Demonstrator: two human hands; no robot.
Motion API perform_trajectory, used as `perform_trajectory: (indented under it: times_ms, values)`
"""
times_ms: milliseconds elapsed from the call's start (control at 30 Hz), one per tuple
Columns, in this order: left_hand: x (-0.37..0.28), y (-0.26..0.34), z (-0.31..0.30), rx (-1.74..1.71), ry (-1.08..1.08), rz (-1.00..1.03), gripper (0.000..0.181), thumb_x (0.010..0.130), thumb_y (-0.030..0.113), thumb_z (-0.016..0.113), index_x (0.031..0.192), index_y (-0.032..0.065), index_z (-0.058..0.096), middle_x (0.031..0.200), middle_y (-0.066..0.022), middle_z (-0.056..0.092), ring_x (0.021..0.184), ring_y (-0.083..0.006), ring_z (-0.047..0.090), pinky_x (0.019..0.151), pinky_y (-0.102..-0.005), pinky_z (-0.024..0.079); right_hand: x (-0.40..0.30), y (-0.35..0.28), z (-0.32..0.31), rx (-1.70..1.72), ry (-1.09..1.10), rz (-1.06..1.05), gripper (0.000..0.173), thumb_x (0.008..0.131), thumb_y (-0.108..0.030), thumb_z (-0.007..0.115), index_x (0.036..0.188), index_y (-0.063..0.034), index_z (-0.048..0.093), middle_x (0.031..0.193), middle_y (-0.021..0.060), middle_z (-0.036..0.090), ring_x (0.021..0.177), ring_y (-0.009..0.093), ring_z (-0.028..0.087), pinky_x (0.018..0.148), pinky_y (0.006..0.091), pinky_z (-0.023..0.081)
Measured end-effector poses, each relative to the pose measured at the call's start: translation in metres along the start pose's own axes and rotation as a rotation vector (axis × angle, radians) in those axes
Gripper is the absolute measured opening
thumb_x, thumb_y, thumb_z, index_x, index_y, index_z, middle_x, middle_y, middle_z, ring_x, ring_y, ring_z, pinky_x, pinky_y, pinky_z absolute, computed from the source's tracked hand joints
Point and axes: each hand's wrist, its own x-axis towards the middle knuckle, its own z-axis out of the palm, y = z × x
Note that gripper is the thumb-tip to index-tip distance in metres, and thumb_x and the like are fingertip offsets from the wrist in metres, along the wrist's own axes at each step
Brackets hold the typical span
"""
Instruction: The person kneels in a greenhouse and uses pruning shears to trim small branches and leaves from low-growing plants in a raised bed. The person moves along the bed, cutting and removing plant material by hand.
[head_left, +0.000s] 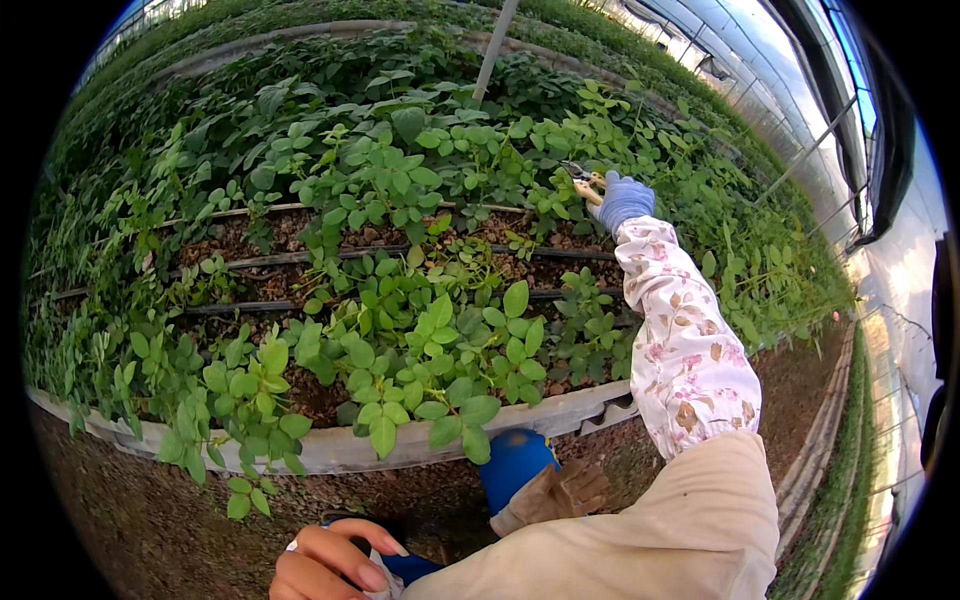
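Observation:
My right hand (627, 201), in a blue glove below which a floral sleeve cover runs down the arm, reaches out over the plants. It grips pruning shears (591, 186) with pale yellow handles, their blades pointing left among the rose leaves. Bare and curled, my left hand (330, 559) is low in the picture near my body, over a bit of white material; whether it holds that is not clear. Leafy rose plants (442, 337) grow in the bed before me. A brown work glove (559, 495) lies against blue material near my knee.
A pale raised border (375, 450) edges the bed. Black irrigation pipes (247, 307) run across the soil. A grey post (495, 49) stands beyond the nearer plants. Bare ground (165, 517) lies along the bed, and the greenhouse's plastic wall (900, 300) is on the right.

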Motion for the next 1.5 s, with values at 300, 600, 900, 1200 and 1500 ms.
perform_trajectory:
  times_ms: [300,600,900,1200,1500]
  values:
    - [-0.002,0.003,0.001,-0.031,-0.061,0.028,0.041,0.083,0.062,0.052,0.121,0.0467,0.057,0.112,-0.0095,0.052,0.104,-0.0299,0.046,0.088,-0.0509,0.038,-0.043,0.022,0.012,-0.232,0.153,-0.435,0.056,0.070,-0.036,0.076,0.116,-0.0137,0.052,0.094,0.0084,0.062,0.089,0.024,0.062,0.076,0.0390,0.045]
    - [-0.004,0.014,0.003,-0.008,-0.053,0.005,0.045,0.081,0.064,0.053,0.121,0.0445,0.057,0.114,-0.0086,0.052,0.105,-0.0296,0.045,0.088,-0.0510,0.037,-0.041,0.027,-0.055,-0.130,-0.708,-0.339,0.056,0.066,-0.047,0.073,0.098,-0.0014,0.067,0.091,0.0133,0.067,0.088,0.030,0.062,0.079,0.0403,0.047]
    - [-0.001,0.018,0.004,0.009,-0.057,-0.022,0.043,0.081,0.062,0.053,0.121,0.0446,0.057,0.115,-0.0068,0.051,0.106,-0.0289,0.045,0.088,-0.0506,0.037,-0.020,0.041,-0.035,0.140,-0.625,-0.255,0.074,0.077,-0.061,0.058,0.141,-0.0309,0.038,0.132,0.0182,0.043,0.126,0.035,0.040,0.099,0.0456,0.037]
    - [-0.010,0.007,0.002,0.044,0.038,0.096,0.037,0.086,0.059,0.049,0.122,0.0514,0.052,0.108,-0.0083,0.055,0.097,-0.0285,0.049,0.084,-0.0496,0.039,-0.035,0.003,-0.024,0.281,-0.288,-0.178,0.081,0.069,-0.056,0.067,0.125,0.0001,0.048,0.115,0.0207,0.060,0.109,0.034,0.057,0.089,0.0399,0.046]
    - [-0.002,0.012,0.000,0.010,-0.018,0.055,0.038,0.085,0.060,0.051,0.121,0.0491,0.055,0.111,-0.0081,0.054,0.102,-0.0285,0.048,0.086,-0.0499,0.039,-0.042,-0.008,-0.030,0.198,-0.199,-0.196,0.064,0.072,-0.047,0.069,0.117,-0.0037,0.052,0.103,0.0193,0.064,0.098,0.032,0.062,0.082,0.0408,0.049]
